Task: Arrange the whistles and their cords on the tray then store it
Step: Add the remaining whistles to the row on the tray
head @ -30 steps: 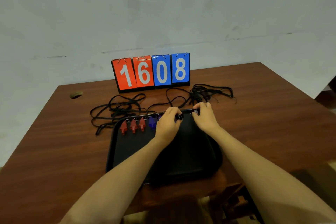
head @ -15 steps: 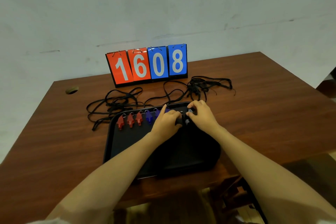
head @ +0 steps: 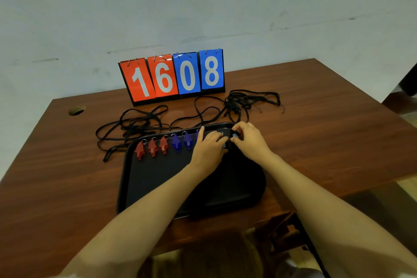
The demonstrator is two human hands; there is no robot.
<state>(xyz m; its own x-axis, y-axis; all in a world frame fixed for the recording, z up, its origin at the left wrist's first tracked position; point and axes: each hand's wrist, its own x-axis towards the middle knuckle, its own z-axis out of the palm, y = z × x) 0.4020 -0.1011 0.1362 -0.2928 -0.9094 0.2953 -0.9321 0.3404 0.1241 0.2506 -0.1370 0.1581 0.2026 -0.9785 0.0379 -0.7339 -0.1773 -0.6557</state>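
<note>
Three red plastic whistles [head: 152, 148] and two blue plastic whistles [head: 182, 141] lie in a row along the far edge of a black rectangular plastic tray [head: 144, 187], each with a metal ring at its far end. A third blue whistle [head: 198, 136] continues the row, mostly hidden behind the left hand [head: 209, 149]. The tray rests on a brown wooden table [head: 327, 133], near its front edge.

Left hand: over the far part of the tray, index finger raised, the other fingers bent down toward the right hand; whether they grip anything cannot be told.

Right hand [head: 250, 142]: at the far right corner of the tray, thumb and forefinger pinching a small dark piece [head: 235, 135], too obscured to identify. The two hands touch or nearly touch.

Two tangles of black cord lie on the table beyond the tray: a left tangle [head: 135, 126] whose strands run up to the tray's far rim, and a right tangle [head: 239, 101] just behind the right hand.

Behind the cords stands a flip scoreboard [head: 173, 77], two orange cards and two blue, reading 1608. A round hole [head: 76, 109] sits in the table's far left corner.
</note>
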